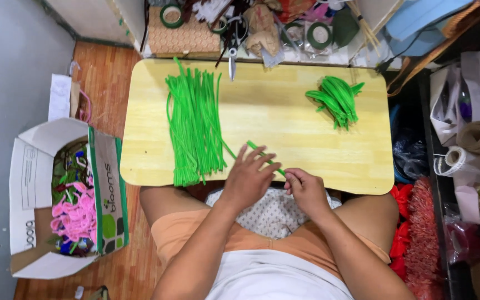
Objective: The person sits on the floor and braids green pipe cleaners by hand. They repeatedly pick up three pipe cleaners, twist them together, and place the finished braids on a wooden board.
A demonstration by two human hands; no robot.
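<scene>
A single green pipe cleaner (258, 150) lies slanted at the near edge of the small wooden table (284, 116). My left hand (249, 176) rests flat over its middle with fingers spread. My right hand (305, 188) pinches its near end with closed fingers. A big bundle of straight green pipe cleaners (195, 125) lies on the table's left side, just left of my left hand. A pile of folded green pipe cleaner pieces (336, 99) sits at the far right of the table.
Scissors (232, 53) lie at the table's far edge among tape rolls (171, 15) and craft clutter. An open cardboard box (65, 194) with pink and coloured pipe cleaners stands on the floor at left. Paper rolls (476, 145) and red fuzzy material (418, 233) crowd the right.
</scene>
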